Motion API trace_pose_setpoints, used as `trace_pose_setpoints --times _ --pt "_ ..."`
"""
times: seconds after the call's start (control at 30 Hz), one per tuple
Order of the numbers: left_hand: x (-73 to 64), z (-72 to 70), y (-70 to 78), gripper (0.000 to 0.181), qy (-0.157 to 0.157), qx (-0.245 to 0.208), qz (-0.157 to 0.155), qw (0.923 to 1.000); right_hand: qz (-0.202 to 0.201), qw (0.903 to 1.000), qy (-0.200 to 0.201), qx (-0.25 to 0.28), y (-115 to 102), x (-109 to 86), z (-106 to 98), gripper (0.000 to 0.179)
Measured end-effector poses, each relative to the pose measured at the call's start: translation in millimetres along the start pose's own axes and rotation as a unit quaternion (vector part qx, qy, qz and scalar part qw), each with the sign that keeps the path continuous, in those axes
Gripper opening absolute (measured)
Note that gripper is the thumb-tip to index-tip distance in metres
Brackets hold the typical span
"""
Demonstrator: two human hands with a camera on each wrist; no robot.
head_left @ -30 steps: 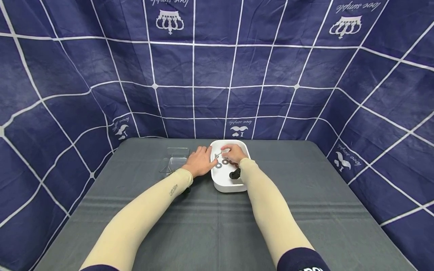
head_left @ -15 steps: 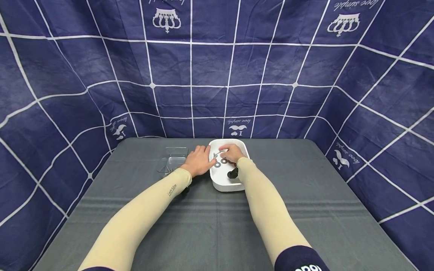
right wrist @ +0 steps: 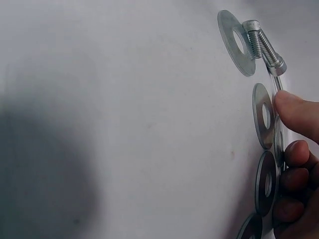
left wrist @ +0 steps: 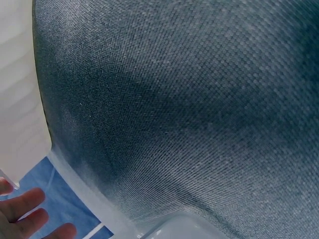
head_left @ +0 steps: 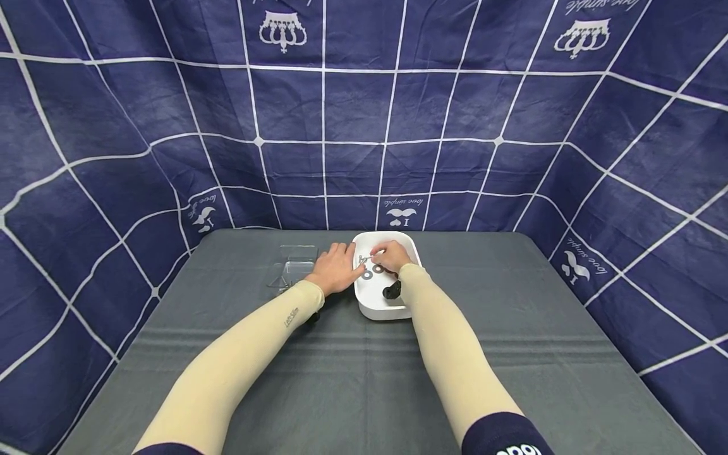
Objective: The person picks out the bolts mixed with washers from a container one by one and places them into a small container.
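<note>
Watching through the head feed, I have both hands at a white tray [head_left: 378,313] set toward the far side of the grey counter [head_left: 364,379]. The right hand [head_left: 392,256] reaches inside it, thumb and fingers pinching a thin silvery piece [right wrist: 278,83]; from my end I can't tell exactly what that piece is. The left hand [head_left: 334,269] lies at the tray's left side with its fingers spread and nearly straight, the thumb reaching over the rim. How firmly it presses there, I can't tell.

My right wrist feed shows flat metal washers [right wrist: 258,122] in a rough row on the tray's white floor, the nearest cut off by the frame edge. Close beside the washer at the far end are two socket-head bolts [right wrist: 254,44], tilted toward one another, just past the right thumb.

Left of the left hand, clear plastic containers [head_left: 297,270] sit on the counter, partly hidden by that wrist. Cream sleeves [head_left: 244,354] cover both forearms, and a dark blue, white-lined cloth [head_left: 355,107] hangs behind everything.
</note>
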State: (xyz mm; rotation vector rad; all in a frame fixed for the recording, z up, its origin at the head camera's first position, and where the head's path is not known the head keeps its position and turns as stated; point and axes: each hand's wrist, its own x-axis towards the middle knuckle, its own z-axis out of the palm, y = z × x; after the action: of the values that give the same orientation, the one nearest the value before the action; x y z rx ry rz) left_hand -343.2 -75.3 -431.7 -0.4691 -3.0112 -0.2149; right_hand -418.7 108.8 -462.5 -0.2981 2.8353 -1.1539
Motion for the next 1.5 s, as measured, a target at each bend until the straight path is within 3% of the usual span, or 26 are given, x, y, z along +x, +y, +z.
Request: trace_pose_setpoints --times 1.03,1.5 --pt "1.0 -2.0 2.5 0.074 -0.017 0.001 -0.019 0.9997 0.018 0.9998 0.006 0.011 -1.6 -3.4 -0.7 0.007" --pt "0.2 -3.6 2.6 0.075 -0.017 0.021 -0.007 0.9996 0.021 0.9996 0.016 0.005 -1.9 -2.8 -0.3 0.007"
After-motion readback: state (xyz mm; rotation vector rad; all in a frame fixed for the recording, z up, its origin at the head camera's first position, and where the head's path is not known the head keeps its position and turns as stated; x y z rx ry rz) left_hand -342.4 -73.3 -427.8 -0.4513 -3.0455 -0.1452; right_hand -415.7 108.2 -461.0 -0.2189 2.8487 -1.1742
